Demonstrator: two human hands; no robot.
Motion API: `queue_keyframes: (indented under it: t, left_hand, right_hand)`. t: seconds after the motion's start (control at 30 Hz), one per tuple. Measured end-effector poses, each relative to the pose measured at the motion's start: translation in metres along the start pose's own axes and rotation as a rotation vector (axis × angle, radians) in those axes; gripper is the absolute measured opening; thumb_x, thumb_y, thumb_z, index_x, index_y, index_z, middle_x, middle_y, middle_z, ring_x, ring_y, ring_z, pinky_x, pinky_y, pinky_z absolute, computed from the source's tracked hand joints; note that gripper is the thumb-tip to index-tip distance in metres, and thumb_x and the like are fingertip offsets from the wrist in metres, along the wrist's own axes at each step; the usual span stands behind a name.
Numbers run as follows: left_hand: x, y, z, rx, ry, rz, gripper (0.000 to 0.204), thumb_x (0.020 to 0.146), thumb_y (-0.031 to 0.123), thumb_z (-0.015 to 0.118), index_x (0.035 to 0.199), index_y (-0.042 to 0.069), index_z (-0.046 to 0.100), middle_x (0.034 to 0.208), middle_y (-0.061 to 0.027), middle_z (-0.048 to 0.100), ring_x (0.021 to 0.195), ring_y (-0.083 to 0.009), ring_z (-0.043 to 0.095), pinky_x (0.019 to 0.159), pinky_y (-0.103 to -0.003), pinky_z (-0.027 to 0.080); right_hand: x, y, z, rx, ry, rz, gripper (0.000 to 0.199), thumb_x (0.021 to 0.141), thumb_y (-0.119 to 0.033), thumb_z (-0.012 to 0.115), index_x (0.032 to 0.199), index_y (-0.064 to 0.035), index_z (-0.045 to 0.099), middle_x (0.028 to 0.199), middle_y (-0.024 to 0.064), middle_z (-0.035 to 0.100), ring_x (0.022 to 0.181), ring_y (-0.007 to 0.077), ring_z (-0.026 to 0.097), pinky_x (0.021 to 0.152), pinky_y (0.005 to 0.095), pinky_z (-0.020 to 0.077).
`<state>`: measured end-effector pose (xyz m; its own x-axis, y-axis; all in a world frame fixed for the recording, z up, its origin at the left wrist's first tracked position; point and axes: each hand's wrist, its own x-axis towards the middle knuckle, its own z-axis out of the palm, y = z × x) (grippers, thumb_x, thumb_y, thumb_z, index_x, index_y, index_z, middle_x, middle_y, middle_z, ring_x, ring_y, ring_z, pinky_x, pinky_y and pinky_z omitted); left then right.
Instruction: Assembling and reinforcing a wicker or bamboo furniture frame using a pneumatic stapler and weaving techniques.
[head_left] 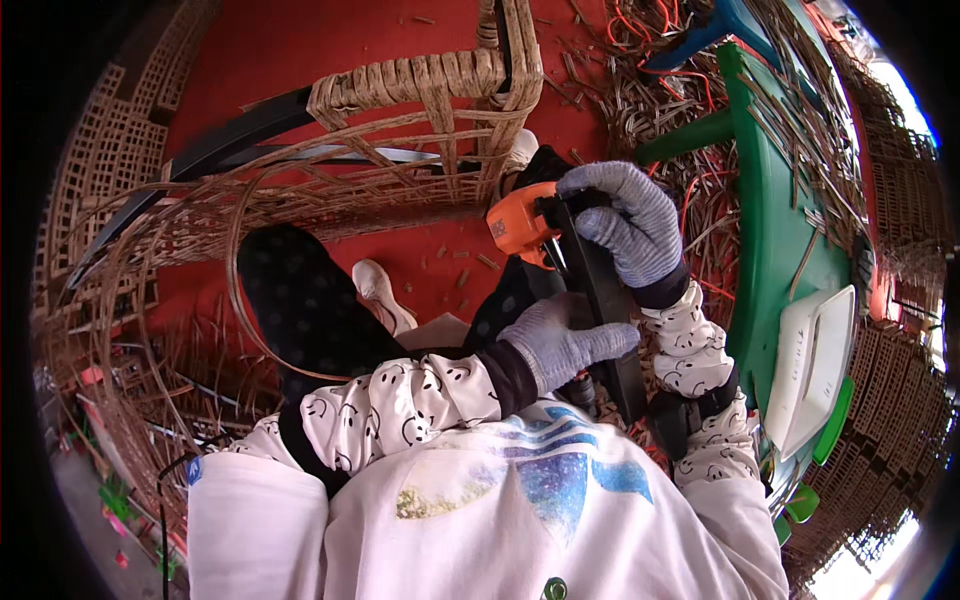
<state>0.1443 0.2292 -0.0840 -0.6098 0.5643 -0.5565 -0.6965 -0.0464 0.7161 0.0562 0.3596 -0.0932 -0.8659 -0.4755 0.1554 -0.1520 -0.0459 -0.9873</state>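
Observation:
An orange and black staple gun (522,222) is held in front of my lap, its long black magazine slanting back toward my chest. My left hand (565,340), in a grey knit glove, grips the magazine near its lower end, one digit stretched across it. My right hand (632,220), in a matching glove, is closed round the black part at the upper end beside the orange body. Just beyond, a partly woven wicker frame (430,90) has strands wrapped round its dark bars. Loose strands hang from its left side, and one long strand (237,275) loops toward my left forearm.
At my right stands a green plastic stool or table (755,190), with cut strands and a white plastic tray (808,370) on it. Orange-red cord (686,215) runs among scraps on the red floor (290,50). More woven panels (110,150) stand at the far left.

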Motion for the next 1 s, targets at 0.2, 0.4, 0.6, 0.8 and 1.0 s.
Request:
queue_keyframes:
  t: [0.2, 0.4, 0.6, 0.8, 1.0]
  left_hand:
    - [0.0, -0.003, 0.006, 0.186, 0.232, 0.37, 0.037, 0.075, 0.036, 0.062, 0.091, 0.003, 0.059, 0.077, -0.0087, 0.061, 0.065, -0.0184, 0.059, 0.058, -0.029, 0.047]
    - [0.005, 0.011, -0.009, 0.265, 0.067, 0.205, 0.038, 0.079, 0.028, 0.062, 0.104, 0.0, 0.052, 0.092, -0.0068, 0.058, 0.086, -0.0157, 0.054, 0.076, -0.028, 0.044]
    - [0.009, 0.011, 0.0, -0.029, 0.166, 0.153, 0.021, 0.074, 0.015, 0.065, 0.089, 0.002, 0.058, 0.08, -0.0049, 0.059, 0.075, -0.013, 0.056, 0.07, -0.027, 0.045]
    - [0.037, 0.024, -0.078, -0.182, 0.189, 0.083, 0.014, 0.078, 0.015, 0.059, 0.081, 0.005, 0.05, 0.066, -0.0096, 0.057, 0.061, -0.0198, 0.059, 0.062, -0.033, 0.051]
    - [0.027, 0.021, -0.059, -0.283, 0.041, 0.099, 0.016, 0.074, 0.006, 0.059, 0.085, 0.005, 0.047, 0.074, -0.0123, 0.059, 0.07, -0.0245, 0.062, 0.073, -0.039, 0.051]
  right_hand:
    - [0.005, -0.001, 0.008, -0.099, 0.111, -0.127, 0.019, 0.075, -0.007, 0.063, 0.091, 0.0006, 0.057, 0.081, 0.0069, 0.06, 0.075, 0.0136, 0.059, 0.069, 0.0258, 0.0471]
    - [0.01, -0.003, 0.013, -0.192, 0.175, -0.101, 0.009, 0.075, -0.001, 0.06, 0.083, 0.0005, 0.056, 0.074, 0.007, 0.059, 0.068, 0.0133, 0.059, 0.063, 0.0262, 0.0471]
    - [-0.019, -0.017, -0.011, -0.065, 0.343, -0.032, 0.026, 0.085, -0.017, 0.055, 0.103, 0.0023, 0.051, 0.089, 0.0077, 0.059, 0.085, 0.0122, 0.055, 0.077, 0.0256, 0.0435]
    - [-0.102, 0.04, -0.088, 0.526, 1.154, 0.049, 0.032, 0.084, -0.031, 0.056, 0.1, -0.0032, 0.051, 0.088, 0.0095, 0.057, 0.076, 0.0193, 0.057, 0.066, 0.0304, 0.0479]
    - [-0.264, 0.038, -0.201, 0.323, 1.687, 0.072, 0.037, 0.086, -0.036, 0.049, 0.106, -0.0051, 0.051, 0.103, 0.0107, 0.055, 0.093, 0.0261, 0.052, 0.083, 0.0417, 0.0424]
